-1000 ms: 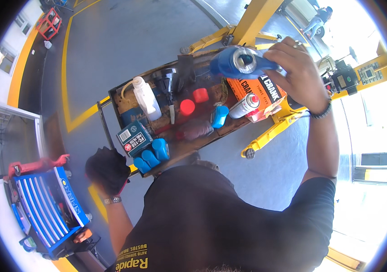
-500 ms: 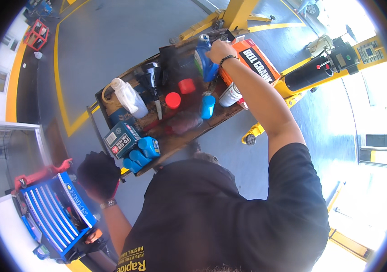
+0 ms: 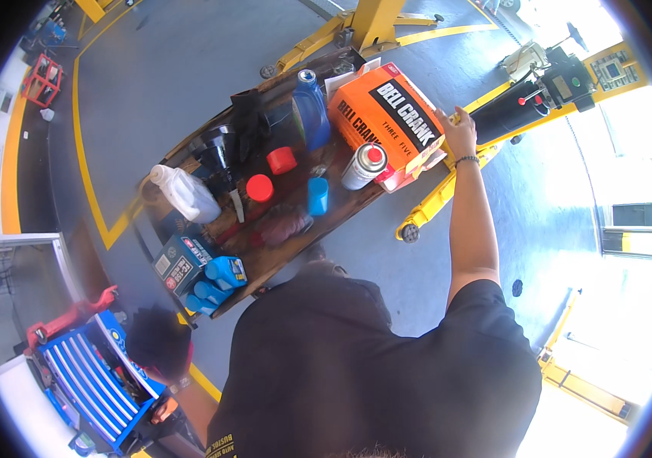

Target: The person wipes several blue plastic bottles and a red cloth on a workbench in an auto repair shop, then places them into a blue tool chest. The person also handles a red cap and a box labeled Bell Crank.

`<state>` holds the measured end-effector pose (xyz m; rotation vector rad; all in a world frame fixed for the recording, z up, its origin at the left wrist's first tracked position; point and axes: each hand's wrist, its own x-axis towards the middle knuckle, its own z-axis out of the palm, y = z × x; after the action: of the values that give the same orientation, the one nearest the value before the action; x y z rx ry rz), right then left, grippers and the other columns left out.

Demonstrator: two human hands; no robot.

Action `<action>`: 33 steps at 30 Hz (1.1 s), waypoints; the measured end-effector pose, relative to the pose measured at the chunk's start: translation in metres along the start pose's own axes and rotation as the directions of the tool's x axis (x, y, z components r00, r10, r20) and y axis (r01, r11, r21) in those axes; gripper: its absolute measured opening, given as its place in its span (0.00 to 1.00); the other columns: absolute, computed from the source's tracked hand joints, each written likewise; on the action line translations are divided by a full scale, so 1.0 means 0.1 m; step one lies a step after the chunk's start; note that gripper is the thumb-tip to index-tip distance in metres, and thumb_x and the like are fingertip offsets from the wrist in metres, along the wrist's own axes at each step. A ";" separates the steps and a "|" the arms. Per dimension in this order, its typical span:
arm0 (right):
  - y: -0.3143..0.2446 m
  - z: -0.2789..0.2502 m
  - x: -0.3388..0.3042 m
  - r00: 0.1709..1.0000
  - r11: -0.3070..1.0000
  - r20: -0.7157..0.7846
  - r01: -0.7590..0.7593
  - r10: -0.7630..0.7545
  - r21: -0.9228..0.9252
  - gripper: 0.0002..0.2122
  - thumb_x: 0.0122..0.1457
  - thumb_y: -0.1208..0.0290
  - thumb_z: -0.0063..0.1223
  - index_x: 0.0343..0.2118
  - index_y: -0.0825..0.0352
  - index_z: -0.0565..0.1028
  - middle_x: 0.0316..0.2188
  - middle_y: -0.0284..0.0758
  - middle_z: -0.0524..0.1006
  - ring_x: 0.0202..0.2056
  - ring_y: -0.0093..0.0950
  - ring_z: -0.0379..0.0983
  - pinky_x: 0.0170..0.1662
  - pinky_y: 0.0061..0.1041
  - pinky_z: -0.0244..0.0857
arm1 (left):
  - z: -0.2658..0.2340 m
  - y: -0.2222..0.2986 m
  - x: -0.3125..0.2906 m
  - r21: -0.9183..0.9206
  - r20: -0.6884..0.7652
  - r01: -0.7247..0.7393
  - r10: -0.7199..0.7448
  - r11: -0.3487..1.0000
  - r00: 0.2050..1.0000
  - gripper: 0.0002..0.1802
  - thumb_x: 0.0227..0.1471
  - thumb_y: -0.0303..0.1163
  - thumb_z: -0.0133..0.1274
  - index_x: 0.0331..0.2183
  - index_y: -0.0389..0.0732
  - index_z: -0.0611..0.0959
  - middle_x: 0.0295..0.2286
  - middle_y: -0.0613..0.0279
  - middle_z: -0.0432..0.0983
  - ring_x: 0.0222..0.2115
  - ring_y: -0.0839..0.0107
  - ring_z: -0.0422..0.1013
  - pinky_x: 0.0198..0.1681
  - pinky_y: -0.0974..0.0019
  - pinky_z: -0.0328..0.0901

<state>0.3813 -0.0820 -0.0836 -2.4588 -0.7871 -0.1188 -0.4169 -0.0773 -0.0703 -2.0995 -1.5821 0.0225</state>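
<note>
Right hand [image 3: 459, 131] is reaching out with the arm extended and is resting against the right-hand edge of the orange cardboard box [image 3: 387, 114]; its grip is lying loosely curled on the box's corner, the fingers touching the cardboard without closing round it. The box is sitting at the far right end of the dark wooden worktop [image 3: 280, 252], overhanging that end slightly, and is showing a large orange top face with a black diagonal band and a pale open flap below. Just beside the box on its left a blue jug [image 3: 310, 111] is standing upright, and a silver spray can with a red cap [image 3: 362, 165] is lying against the box's lower side. Left hand [image 3: 159, 343], in a dark glove, is hanging low well apart from the worktop, above a blue tool cart [image 3: 85, 382]; whether its grip is open or closed cannot be told. Beyond the box's right edge grey floor [image 3: 433, 259] is lying open, crossed by a yellow lift arm [image 3: 448, 191] running under the worktop's corner.
</note>
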 end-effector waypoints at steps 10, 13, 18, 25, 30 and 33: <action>0.44 0.37 -0.05 0.959 0.941 0.253 -0.196 0.126 0.275 0.38 0.54 0.42 0.67 0.56 0.74 0.75 0.41 0.42 0.81 0.42 0.31 0.78 0.46 0.30 0.71 | 0.01 -0.10 0.20 0.868 0.256 -0.284 0.123 0.407 0.959 0.35 0.63 0.53 0.44 0.64 0.44 0.67 0.63 0.60 0.64 0.65 0.60 0.58 0.69 0.48 0.47; 0.46 0.31 -0.03 0.963 0.949 0.267 -0.125 0.046 0.290 0.38 0.54 0.42 0.67 0.55 0.75 0.75 0.40 0.43 0.82 0.42 0.32 0.79 0.46 0.31 0.71 | -0.34 0.23 0.38 0.752 0.211 -0.237 0.116 0.615 0.971 0.32 0.62 0.50 0.47 0.62 0.44 0.71 0.60 0.59 0.69 0.62 0.60 0.62 0.68 0.50 0.50; 0.55 0.30 0.09 0.948 0.943 0.317 -0.118 0.014 0.311 0.33 0.56 0.48 0.68 0.53 0.76 0.76 0.42 0.45 0.82 0.42 0.35 0.79 0.47 0.32 0.71 | -1.13 0.69 0.90 0.130 0.019 -0.116 0.114 0.985 0.993 0.16 0.54 0.41 0.54 0.43 0.44 0.81 0.38 0.59 0.78 0.44 0.61 0.74 0.61 0.51 0.61; 0.12 0.09 -0.08 0.917 0.911 -0.040 0.389 -0.398 -0.139 0.24 0.64 0.54 0.60 0.54 0.69 0.76 0.52 0.44 0.75 0.54 0.41 0.72 0.57 0.39 0.67 | -1.31 0.95 1.03 -0.067 -0.191 0.173 -0.183 0.983 0.964 0.08 0.44 0.37 0.59 0.29 0.47 0.82 0.28 0.60 0.77 0.35 0.58 0.76 0.46 0.51 0.68; -0.87 -0.34 -0.76 0.903 0.766 -0.148 0.422 -0.403 0.485 0.12 0.69 0.72 0.53 0.51 0.72 0.76 0.54 0.44 0.74 0.56 0.42 0.71 0.58 0.39 0.67 | -1.33 0.86 1.01 -0.022 -0.281 0.182 -0.181 0.983 0.942 0.07 0.44 0.38 0.59 0.29 0.50 0.82 0.29 0.62 0.76 0.33 0.55 0.75 0.38 0.51 0.69; -1.78 -0.57 -1.43 0.671 0.433 -0.281 0.688 -0.686 0.583 0.13 0.67 0.71 0.53 0.51 0.73 0.77 0.55 0.49 0.74 0.58 0.47 0.70 0.61 0.43 0.64 | -1.50 0.95 0.94 -0.363 -0.104 0.101 -0.148 0.926 0.983 0.11 0.44 0.38 0.60 0.34 0.51 0.85 0.32 0.63 0.78 0.34 0.55 0.76 0.37 0.53 0.71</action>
<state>0.1688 -0.0646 0.0145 -1.3378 -1.5132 -0.1165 -0.2558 -0.0684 0.0486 -2.2047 -1.7392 -0.4715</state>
